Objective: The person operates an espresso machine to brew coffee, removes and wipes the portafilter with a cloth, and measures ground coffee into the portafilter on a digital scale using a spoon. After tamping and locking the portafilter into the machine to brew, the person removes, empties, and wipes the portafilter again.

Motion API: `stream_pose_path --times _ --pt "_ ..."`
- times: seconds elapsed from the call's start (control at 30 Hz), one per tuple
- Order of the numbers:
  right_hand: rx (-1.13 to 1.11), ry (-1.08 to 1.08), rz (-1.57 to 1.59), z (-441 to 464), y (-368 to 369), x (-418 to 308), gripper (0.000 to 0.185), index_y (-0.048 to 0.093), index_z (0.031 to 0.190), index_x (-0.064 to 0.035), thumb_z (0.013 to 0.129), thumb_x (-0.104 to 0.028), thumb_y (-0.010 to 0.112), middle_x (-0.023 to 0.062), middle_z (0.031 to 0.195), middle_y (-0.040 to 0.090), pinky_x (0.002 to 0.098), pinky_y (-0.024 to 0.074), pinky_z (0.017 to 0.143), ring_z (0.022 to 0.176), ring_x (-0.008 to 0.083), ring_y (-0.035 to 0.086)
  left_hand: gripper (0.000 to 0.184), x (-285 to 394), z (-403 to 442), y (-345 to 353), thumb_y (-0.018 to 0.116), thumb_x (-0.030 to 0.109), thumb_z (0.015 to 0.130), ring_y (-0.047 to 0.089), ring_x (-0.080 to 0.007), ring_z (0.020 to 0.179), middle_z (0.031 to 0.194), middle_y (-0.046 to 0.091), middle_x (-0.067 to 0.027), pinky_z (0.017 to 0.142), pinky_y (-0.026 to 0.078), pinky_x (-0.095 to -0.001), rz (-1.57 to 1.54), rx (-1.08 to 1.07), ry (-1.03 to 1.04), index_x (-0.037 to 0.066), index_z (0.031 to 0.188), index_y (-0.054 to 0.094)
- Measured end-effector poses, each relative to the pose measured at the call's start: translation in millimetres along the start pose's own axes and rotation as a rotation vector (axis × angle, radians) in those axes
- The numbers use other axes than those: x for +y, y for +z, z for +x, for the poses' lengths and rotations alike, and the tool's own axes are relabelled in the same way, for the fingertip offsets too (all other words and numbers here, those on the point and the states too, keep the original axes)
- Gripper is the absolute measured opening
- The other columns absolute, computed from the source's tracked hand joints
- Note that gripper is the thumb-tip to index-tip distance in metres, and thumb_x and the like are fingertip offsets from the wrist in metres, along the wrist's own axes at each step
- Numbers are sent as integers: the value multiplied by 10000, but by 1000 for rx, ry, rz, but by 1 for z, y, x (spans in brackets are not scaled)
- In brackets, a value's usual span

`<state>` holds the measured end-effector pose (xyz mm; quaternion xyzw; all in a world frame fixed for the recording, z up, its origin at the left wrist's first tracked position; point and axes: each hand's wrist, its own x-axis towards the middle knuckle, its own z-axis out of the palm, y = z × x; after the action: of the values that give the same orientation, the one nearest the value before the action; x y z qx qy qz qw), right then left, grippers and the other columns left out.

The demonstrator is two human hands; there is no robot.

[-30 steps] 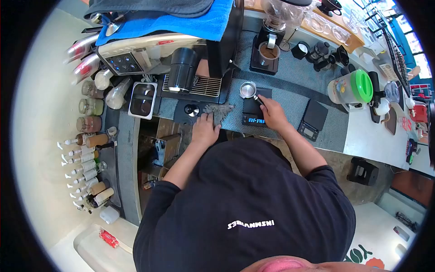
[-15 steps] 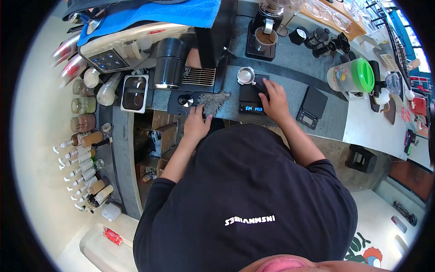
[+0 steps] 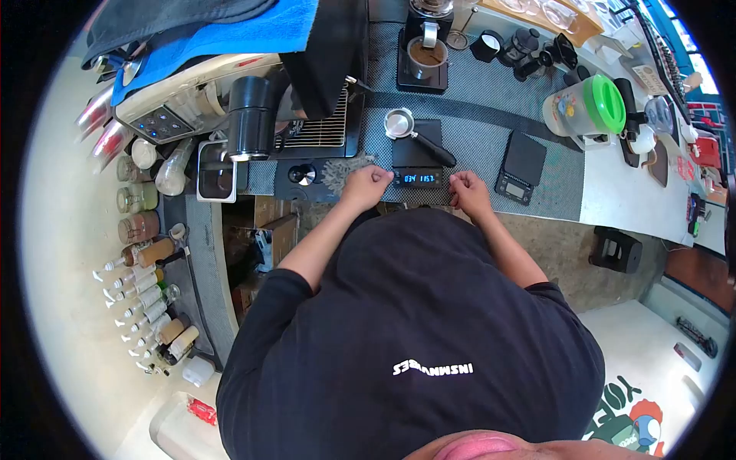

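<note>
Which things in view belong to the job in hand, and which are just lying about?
Likely part of the job:
- lit scale, between left hand and right hand
- portafilter, lying across that scale
- perhaps the cup of brown grounds

Seemingly just lying about:
- second scale
- green-lidded container
- blue towel

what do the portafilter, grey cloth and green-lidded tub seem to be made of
The portafilter has a shiny head, likely metal by its bright reflections; its dark handle may be plastic or wood. The grey cloth looks like matte, soft fabric, judging by its shaggy surface. The green-lidded tub is probably plastic: translucent, cloudy walls and an evenly coloured lid.
</note>
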<state>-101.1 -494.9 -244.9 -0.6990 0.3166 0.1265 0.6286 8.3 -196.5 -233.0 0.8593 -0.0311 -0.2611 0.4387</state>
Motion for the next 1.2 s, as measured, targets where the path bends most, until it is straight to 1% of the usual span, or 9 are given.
stream_pose_path --times 0.3,0.5,0.77,0.87,0.97,1.0,1.1,1.17,1.2 --pt "-30 -2 31 -5 -3 -4 229 665 1167 -25 1100 -243 655 60 857 718 311 527 511 593 150 684 381 6 14 13 855 396 944 715 -159 670 779 757 -56 683 566 -352 174 -1 136 24 933 770" --pt "-41 1 62 0 -5 1 236 665 1164 -19 1098 -245 658 65 856 724 314 543 524 593 159 692 413 14 18 6 835 438 964 702 -140 615 746 746 -44 631 544 -321 111 -90 -3 36 932 747" --pt "-55 78 59 5 -8 -9 258 682 1140 0 1082 -251 688 76 857 733 304 534 520 586 158 682 402 4 19 8 831 420 979 687 -111 598 717 714 -17 585 518 -295 78 -103 51 41 920 711" --pt "3 50 -101 4 -13 -33 248 704 1083 -6 1049 -250 730 58 834 723 324 544 578 641 155 680 372 9 13 3 809 395 1003 668 -101 608 722 693 -1 586 505 -285 -36 -157 3 40 950 712" --pt "226 -392 -250 27 -15 -47 247 718 1032 -10 1012 -250 767 31 764 686 350 555 649 696 154 668 288 -4 16 2 753 329 1048 633 -91 620 736 658 19 594 491 -278 -152 -227 9 45 1041 711" --pt "270 -408 -246 21 -12 -78 288 708 1123 -8 950 -213 814 59 896 711 354 563 744 793 173 676 272 -9 16 2 744 317 1054 630 -91 621 737 656 20 593 489 -278 -165 -232 31 47 1056 710" --pt "388 -830 -321 30 1 -148 463 671 1284 -23 892 -184 857 139 1187 708 349 570 782 916 205 701 216 -10 15 -1 719 262 1064 624 -91 615 745 654 13 589 488 -278 -188 -254 54 47 1073 705" --pt "279 -766 -327 35 12 -189 749 561 1478 -58 826 -188 907 200 1472 568 405 572 965 1203 310 664 202 -13 18 -2 710 245 1065 623 -93 608 743 652 11 584 488 -278 -203 -274 53 42 1069 701" --pt "323 -856 -348 48 19 -199 824 523 1514 -66 807 -201 925 209 1493 545 429 549 1024 1272 341 623 172 -10 18 -3 691 208 1064 622 -97 596 741 649 6 570 491 -281 -229 -273 33 36 1070 697"
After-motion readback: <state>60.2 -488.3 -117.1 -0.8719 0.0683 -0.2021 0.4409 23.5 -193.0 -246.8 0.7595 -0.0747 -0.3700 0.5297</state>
